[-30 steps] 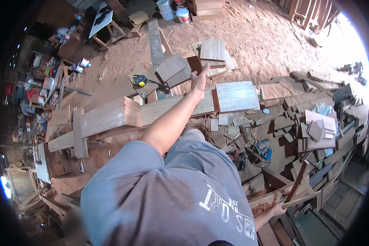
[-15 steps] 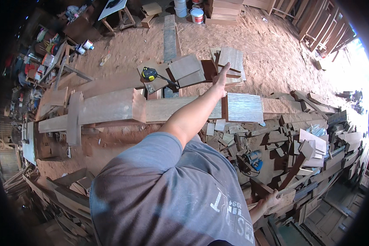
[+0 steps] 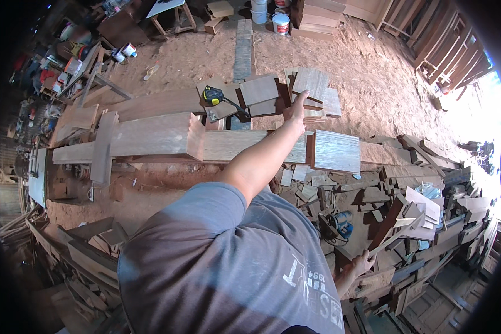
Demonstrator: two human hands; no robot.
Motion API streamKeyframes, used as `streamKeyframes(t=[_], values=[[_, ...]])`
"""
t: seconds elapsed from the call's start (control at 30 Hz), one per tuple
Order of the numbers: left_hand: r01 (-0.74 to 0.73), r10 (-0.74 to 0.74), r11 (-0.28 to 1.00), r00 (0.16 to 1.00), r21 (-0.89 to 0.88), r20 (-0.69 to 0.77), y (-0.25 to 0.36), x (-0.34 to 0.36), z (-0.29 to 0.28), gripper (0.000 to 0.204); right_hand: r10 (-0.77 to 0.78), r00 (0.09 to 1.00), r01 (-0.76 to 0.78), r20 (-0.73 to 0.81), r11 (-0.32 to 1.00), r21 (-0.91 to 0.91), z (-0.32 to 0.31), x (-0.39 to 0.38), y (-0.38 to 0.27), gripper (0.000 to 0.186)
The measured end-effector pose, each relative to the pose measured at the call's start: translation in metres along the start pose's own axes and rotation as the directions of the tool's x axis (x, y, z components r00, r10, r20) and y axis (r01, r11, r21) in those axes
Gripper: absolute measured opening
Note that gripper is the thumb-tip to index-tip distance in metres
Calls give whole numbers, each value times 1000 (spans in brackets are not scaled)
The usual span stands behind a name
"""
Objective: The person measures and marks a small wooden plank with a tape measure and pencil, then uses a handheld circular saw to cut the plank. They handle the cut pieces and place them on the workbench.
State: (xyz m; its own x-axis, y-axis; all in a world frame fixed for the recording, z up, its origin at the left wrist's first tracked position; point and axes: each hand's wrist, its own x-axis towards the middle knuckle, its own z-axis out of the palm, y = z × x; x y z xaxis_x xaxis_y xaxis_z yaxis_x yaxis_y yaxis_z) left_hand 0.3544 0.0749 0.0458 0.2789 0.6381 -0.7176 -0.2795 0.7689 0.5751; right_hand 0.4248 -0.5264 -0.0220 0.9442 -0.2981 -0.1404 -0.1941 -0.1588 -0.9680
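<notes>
My left hand (image 3: 295, 111) is stretched out at the top board of a small stack (image 3: 312, 79), fingers extended; whether it touches the wood is unclear. Left of it lie overlapping panels (image 3: 260, 89) and a yellow-black tape measure (image 3: 213, 96). Below them, a pale panel (image 3: 337, 151) rests on a long plank (image 3: 234, 146). At lower right my right hand (image 3: 360, 263) grips the lower end of a narrow, slanting wooden board (image 3: 389, 222), among other offcuts.
Offcuts (image 3: 456, 206) pile up on the right around a blue power tool (image 3: 339, 227). Buckets (image 3: 280, 24), stacked boxes (image 3: 316, 16) and leaning frames (image 3: 434, 50) stand at the back. A cluttered trestle (image 3: 89, 72) is at left, and loose boards (image 3: 83, 261) lie at lower left.
My right hand and its board have risen and shifted left in the picture. My left hand stays extended at the stack. The view has shifted, with the panels now further right.
</notes>
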Motion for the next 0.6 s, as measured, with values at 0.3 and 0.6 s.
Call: streamKeyframes(t=[0.3, 0.6], values=[[-55, 49, 994, 997, -97, -59, 7, 1, -21, 101, 130, 985, -124, 115, 991, -58, 16, -25, -35, 62], [-51, 45, 994, 997, -101, -56, 31, 8, -62, 104, 166, 980, -164, 112, 986, -33, 30, -37, -38, 66]])
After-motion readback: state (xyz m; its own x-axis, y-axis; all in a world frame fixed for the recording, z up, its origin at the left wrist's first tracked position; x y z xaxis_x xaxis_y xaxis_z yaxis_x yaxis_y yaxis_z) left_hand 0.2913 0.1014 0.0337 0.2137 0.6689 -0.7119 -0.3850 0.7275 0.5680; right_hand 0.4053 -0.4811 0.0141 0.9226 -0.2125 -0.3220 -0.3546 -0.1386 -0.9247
